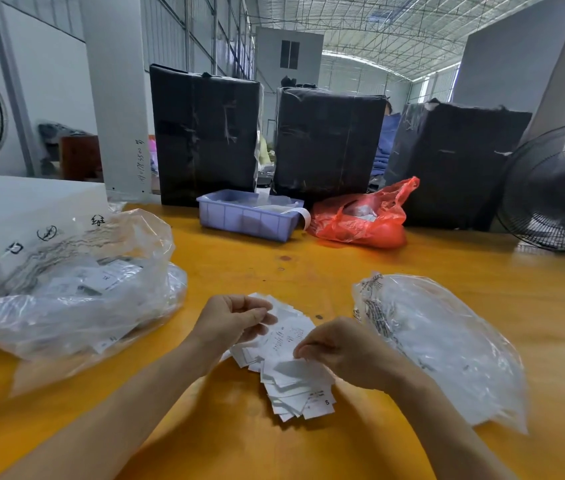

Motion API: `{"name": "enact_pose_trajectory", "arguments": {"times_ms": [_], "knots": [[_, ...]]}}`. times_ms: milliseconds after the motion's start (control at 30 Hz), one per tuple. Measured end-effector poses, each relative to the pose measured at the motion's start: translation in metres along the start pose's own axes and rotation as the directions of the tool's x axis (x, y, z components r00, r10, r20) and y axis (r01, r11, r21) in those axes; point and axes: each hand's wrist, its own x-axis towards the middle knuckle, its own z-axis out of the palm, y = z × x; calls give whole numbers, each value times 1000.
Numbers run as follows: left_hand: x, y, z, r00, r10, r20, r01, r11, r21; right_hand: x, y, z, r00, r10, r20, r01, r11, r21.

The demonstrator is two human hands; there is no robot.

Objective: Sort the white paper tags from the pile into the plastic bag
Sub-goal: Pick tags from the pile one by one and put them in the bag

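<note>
A pile of white paper tags [293,386] lies on the orange table [308,271] in front of me. My left hand [231,322] holds a small bunch of tags at the pile's upper left, thumb and fingers curled round them. My right hand [338,351] pinches a tag at the pile's right side. A clear plastic bag [447,348] lies flat just right of my right hand. A larger clear plastic bag [77,289] with several tags inside sits to the left.
A lilac plastic bin [248,216] and a red plastic bag [360,216] stand at the table's far side before three black wrapped bundles [326,140]. A white box [14,209] is at the far left, a black fan [558,192] at the right edge.
</note>
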Motion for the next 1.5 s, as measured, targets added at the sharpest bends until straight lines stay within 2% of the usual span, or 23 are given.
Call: {"name": "enact_pose_trajectory", "arguments": {"times_ms": [167,233,300,367,400,467,567,667,800,967,1033,1167,1267,1333,1433,1500], "knots": [[1,-2,-1,1000,4,-1,-4,1000,19,1,5,8,982,-111,-152,88,985,-148],[2,-3,-1,1000,5,-4,-5,1000,10,1,8,9,954,-127,-270,85,983,-164],[2,-3,-1,1000,8,-8,-8,1000,-5,4,13,8,863,-92,-497,58,995,-83],[3,-3,-1,1000,11,-5,-11,1000,-10,6,17,7,762,93,-641,38,982,187],[3,-3,0,1000,10,-1,-10,1000,-10,6,19,5,750,213,-626,50,926,375],[2,-3,0,1000,8,9,-8,1000,-6,6,19,4,783,380,-493,65,738,672],[1,-3,2,1000,3,28,-4,1000,12,6,16,3,823,441,-358,59,561,826],[-1,-3,3,999,-3,47,2,1000,29,7,11,5,858,424,-289,56,482,874],[-2,-3,7,998,-1,58,-1,1000,31,6,2,11,917,339,-212,5,522,853],[-3,-4,11,998,-1,56,2,1000,-12,4,-7,17,961,239,-142,-66,693,718],[-3,-4,11,998,0,67,1,1000,-14,4,-8,16,949,283,-140,-82,650,756],[-3,-3,11,997,4,82,-2,1000,-26,5,-1,10,924,375,-76,-113,456,883],[-5,-3,11,994,-1,114,5,999,-42,6,0,9,908,404,-111,-67,401,914],[-6,-2,11,991,-4,133,11,999,-49,7,2,11,885,419,-204,-12,459,888],[-6,-1,12,988,-1,154,9,999,-50,8,7,13,849,372,-375,19,688,725],[-7,-1,13,986,2,164,8,998,-58,9,6,14,837,341,-428,18,764,645]]}}
